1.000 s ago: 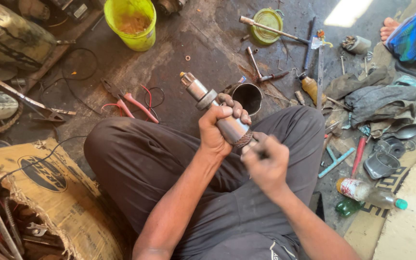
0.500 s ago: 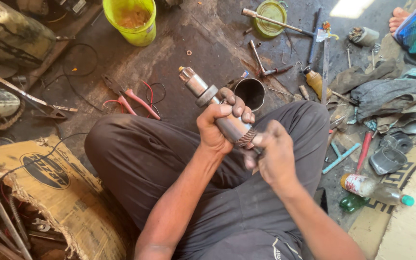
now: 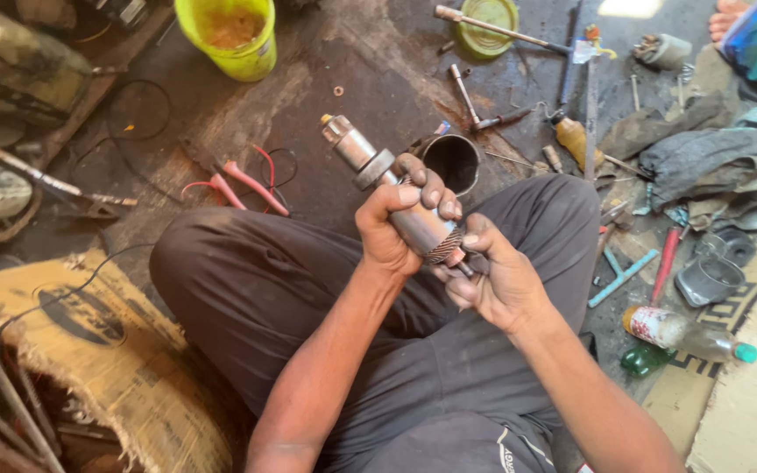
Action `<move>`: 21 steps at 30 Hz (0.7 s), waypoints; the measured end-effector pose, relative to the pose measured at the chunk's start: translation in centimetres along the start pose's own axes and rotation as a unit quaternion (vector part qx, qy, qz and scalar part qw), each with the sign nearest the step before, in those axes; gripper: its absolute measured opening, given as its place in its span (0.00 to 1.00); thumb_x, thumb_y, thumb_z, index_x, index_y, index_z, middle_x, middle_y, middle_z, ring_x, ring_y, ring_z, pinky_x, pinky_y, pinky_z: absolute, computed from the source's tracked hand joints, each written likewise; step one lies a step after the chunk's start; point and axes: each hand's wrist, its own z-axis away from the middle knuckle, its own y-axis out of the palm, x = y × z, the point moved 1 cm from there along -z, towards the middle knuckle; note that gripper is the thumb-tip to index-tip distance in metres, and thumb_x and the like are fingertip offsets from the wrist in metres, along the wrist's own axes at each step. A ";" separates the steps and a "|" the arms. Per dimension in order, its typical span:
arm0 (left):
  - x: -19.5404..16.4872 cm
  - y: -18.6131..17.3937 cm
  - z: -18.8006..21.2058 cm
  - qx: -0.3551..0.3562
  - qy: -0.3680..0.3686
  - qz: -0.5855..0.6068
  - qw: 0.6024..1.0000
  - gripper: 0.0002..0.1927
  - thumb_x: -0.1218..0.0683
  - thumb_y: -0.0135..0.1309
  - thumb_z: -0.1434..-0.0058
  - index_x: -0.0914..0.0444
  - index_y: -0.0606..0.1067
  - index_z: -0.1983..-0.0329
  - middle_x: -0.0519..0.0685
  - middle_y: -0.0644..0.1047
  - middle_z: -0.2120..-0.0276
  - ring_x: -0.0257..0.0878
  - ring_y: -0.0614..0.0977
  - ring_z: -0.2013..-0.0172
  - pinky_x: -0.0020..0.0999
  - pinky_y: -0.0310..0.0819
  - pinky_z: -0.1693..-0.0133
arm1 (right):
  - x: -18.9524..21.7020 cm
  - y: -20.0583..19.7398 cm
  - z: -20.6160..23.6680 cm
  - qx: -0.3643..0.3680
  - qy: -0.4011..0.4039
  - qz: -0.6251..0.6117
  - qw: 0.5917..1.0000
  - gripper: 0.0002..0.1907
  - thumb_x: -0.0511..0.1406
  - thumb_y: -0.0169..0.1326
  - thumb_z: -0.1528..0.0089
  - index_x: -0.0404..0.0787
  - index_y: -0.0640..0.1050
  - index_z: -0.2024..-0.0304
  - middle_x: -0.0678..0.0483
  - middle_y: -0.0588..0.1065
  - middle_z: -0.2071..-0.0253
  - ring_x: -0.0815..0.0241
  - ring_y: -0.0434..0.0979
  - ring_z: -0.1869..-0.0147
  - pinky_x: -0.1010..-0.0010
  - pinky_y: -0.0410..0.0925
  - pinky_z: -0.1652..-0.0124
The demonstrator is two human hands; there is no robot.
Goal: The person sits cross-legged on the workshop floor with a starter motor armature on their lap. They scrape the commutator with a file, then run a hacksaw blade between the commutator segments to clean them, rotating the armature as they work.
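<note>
The left hand (image 3: pixel 396 229) is wrapped tight around the greasy metal shaft (image 3: pixel 393 194) held up over the lap, and the right hand (image 3: pixel 494 278) pinches its near toothed end, so slippery fingers could drop it onto the black cup (image 3: pixel 453 164).

One view only, from a head-worn camera. Looks steeply down over crossed legs (image 3: pixel 308 289) onto the floor (image 3: pixel 326 96), tilted a little forward. Close in: forearms enter from the bottom edge, left hand (image 3: pixel 396 228) and right hand (image 3: pixel 497 280) near frame centre. Takes in a bucket (image 3: pixel 229 35) at the top edge and a sack (image 3: pixel 89 342) at lower left.
</note>
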 end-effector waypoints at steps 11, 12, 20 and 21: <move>-0.1 0.2 0.4 0.001 0.000 -0.021 1.000 0.10 0.58 0.53 0.44 0.62 0.68 0.60 0.52 0.72 0.70 0.47 0.76 0.65 0.45 0.73 0.55 | -0.5 1.0 0.9 -0.022 -0.101 0.078 0.992 0.10 0.27 0.57 0.39 0.42 0.69 0.66 0.40 0.77 0.71 0.55 0.77 0.80 0.68 0.71 0.82; -0.1 0.2 0.3 0.004 -0.004 -0.023 1.000 0.10 0.58 0.53 0.43 0.62 0.68 0.60 0.52 0.72 0.70 0.47 0.76 0.65 0.45 0.73 0.55 | -0.2 1.1 1.0 -0.013 -0.063 0.053 0.997 0.09 0.27 0.58 0.38 0.42 0.70 0.66 0.40 0.77 0.70 0.54 0.77 0.80 0.66 0.72 0.81; 0.1 -0.1 0.0 -0.024 0.019 -0.017 0.999 0.11 0.57 0.54 0.46 0.63 0.70 0.60 0.51 0.72 0.70 0.47 0.76 0.66 0.47 0.74 0.54 | -1.6 1.7 2.8 0.002 -0.464 0.607 0.645 0.08 0.28 0.54 0.37 0.38 0.68 0.68 0.41 0.74 0.66 0.52 0.76 0.71 0.67 0.72 0.63; 0.0 -0.1 0.0 -0.025 0.027 -0.025 0.999 0.11 0.57 0.54 0.45 0.63 0.70 0.60 0.51 0.72 0.70 0.46 0.76 0.66 0.47 0.74 0.53 | -1.7 1.3 2.2 -0.035 -0.392 0.532 0.750 0.09 0.28 0.55 0.37 0.39 0.68 0.69 0.45 0.73 0.71 0.55 0.75 0.74 0.68 0.72 0.60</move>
